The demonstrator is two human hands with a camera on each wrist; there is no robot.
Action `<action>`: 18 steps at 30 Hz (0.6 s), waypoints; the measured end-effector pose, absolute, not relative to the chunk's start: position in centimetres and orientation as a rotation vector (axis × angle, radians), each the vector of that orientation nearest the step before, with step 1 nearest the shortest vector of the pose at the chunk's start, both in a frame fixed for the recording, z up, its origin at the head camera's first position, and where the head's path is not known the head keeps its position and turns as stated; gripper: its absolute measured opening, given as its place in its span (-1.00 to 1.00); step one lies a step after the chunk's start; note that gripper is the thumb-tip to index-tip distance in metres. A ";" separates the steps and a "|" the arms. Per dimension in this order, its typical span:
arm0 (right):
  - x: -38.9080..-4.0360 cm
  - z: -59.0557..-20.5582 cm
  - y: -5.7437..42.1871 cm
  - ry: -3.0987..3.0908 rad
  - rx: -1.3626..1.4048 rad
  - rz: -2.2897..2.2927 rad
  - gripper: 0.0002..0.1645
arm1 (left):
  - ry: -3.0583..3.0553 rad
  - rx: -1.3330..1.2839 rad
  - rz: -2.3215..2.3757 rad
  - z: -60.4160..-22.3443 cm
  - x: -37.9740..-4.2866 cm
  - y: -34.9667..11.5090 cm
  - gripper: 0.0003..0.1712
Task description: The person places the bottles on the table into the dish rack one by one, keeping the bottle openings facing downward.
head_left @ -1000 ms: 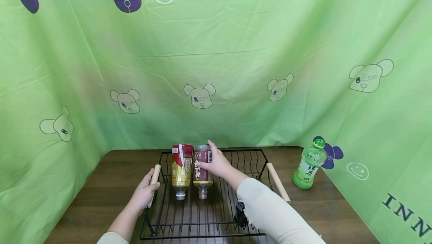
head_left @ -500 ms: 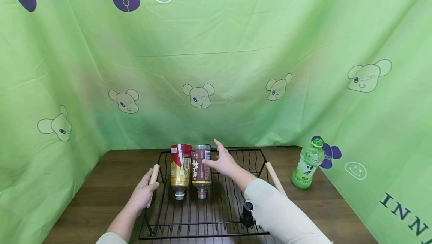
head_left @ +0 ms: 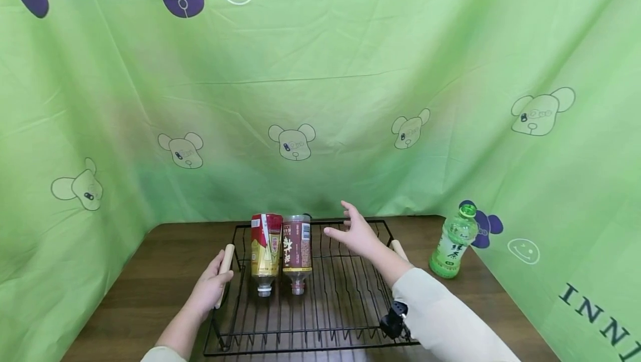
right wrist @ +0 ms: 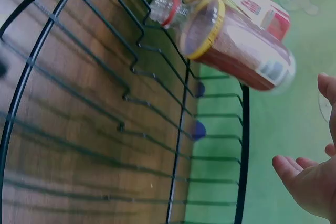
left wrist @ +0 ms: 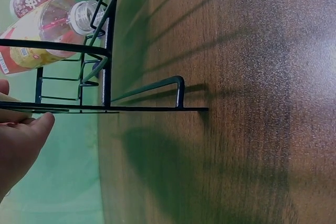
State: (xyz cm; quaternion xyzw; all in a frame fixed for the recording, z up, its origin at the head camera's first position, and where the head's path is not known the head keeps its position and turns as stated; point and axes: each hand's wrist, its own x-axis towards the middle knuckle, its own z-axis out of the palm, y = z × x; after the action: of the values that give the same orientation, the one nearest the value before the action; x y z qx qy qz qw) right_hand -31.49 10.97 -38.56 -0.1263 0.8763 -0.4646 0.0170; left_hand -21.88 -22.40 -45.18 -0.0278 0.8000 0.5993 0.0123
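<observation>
My left hand (head_left: 212,284) grips the pale wooden handle (head_left: 226,259) on the left side of a black wire dish rack (head_left: 320,333). Two empty plastic drink bottles lean neck-down in the rack: one with a red and yellow label (head_left: 266,245), and beside it one with a dark maroon label (head_left: 297,245). To the right of the maroon bottle, my right hand (head_left: 359,237) hovers over the rack, fingers spread and holding nothing. The right wrist view shows the maroon bottle (right wrist: 239,45) apart from the fingers (right wrist: 286,170).
A green tea bottle (head_left: 453,242) stands upright on the wooden table (head_left: 130,289), right of the rack. The rack's right handle (head_left: 399,249) is partly behind my right arm. Green printed cloth (head_left: 320,73) hangs around the back and sides.
My right hand has let go of the maroon bottle and moved right, away from it. The maroon bottle stays leaning in the rack. My left hand keeps its grip on the handle.
</observation>
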 end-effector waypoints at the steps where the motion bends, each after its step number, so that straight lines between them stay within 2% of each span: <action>1: -31.5 -38.5 11.4 2.726 -0.390 -1.449 0.07 | 2.491 -0.085 1.873 -45.2 -21.9 -22.4 -0.19; 18: -29.8 -36.8 20.0 2.798 -0.265 -1.550 0.11 | 2.477 -0.077 1.876 -44.7 -21.5 -22.2 -0.19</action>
State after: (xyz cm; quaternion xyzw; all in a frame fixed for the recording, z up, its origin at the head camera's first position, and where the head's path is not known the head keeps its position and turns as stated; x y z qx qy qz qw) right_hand -29.75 19.97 -36.82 -0.0825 0.8713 -0.4826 -0.0342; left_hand -21.47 -22.22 -44.70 -0.0248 0.7969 0.6034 0.0167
